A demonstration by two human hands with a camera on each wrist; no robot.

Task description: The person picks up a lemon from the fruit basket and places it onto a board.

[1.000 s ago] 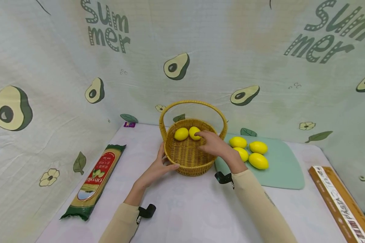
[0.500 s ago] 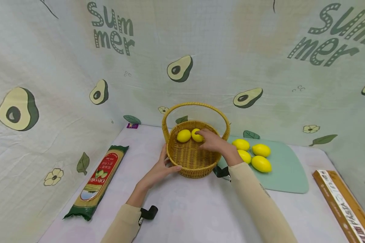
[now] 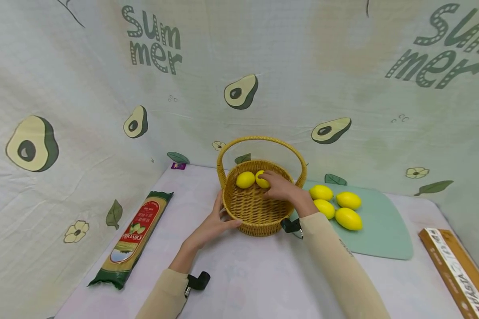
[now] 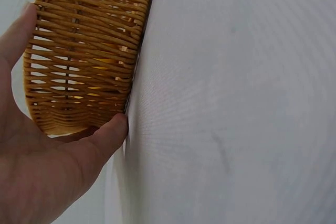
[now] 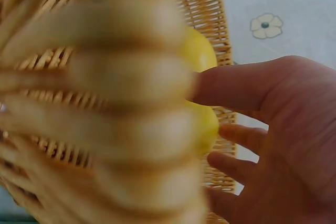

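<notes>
A wicker basket (image 3: pixel 259 229) with a tall arched handle stands at the middle back of the table. My left hand (image 3: pixel 213 227) holds its near left side, thumb and fingers spread round the wall, as the left wrist view shows with the woven side (image 4: pixel 86 56). Two yellow lemons lie inside at the back: a left lemon (image 3: pixel 245 180) and a right lemon (image 3: pixel 260 179). My right hand (image 3: pixel 280 187) reaches in over the right rim, thumb and fingers round the right lemon (image 5: pixel 210 129). In the right wrist view the blurred handle (image 5: pixel 131 103) hides part of both lemons.
Several lemons (image 3: pixel 349 219) lie on a pale green cutting board (image 3: pixel 387 235) right of the basket. A long pasta packet (image 3: pixel 133 237) lies to the left, a brown pasta box (image 3: pixel 455 272) to the far right. A small purple packet (image 3: pixel 178 166) sits at the back left.
The whole head view has shifted slightly right and down. Both hands, the basket and the lemons keep nearly the same places relative to one another.
</notes>
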